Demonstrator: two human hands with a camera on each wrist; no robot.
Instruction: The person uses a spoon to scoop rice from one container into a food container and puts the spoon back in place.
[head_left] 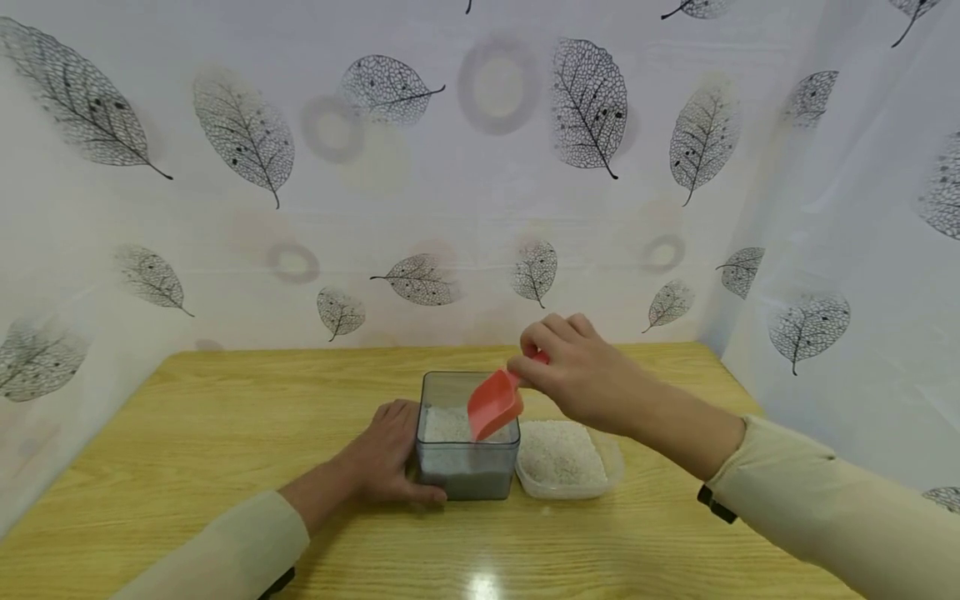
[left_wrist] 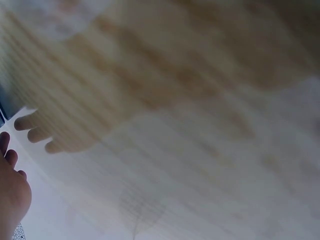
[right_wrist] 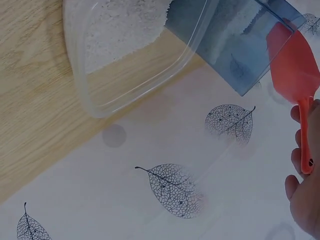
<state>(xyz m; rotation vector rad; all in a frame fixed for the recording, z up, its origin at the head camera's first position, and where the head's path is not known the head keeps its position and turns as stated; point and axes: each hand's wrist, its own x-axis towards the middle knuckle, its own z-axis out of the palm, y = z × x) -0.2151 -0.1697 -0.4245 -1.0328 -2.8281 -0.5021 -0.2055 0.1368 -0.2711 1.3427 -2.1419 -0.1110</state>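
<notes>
My right hand (head_left: 581, 372) grips the handle of a red scoop (head_left: 495, 405), its blade tilted down over the mouth of a grey see-through box (head_left: 468, 471). White rice-like grains (head_left: 447, 423) lie inside that box. The scoop blade looks bare in the head view. Against the box's left side rests my left hand (head_left: 384, 457), its fingers extended along the wall and the thumb stretched across the front. In the left wrist view only part of the left hand (left_wrist: 12, 185) appears at the edge. The right wrist view shows the scoop (right_wrist: 294, 65) beside the box (right_wrist: 225, 70).
Right of the box stands a low clear tub (head_left: 613, 468) holding more white grains (head_left: 562, 454). Both containers are on a wood-grain table (head_left: 225, 417). A white leaf-patterned sheet (head_left: 465, 192) hangs behind the table and along its sides.
</notes>
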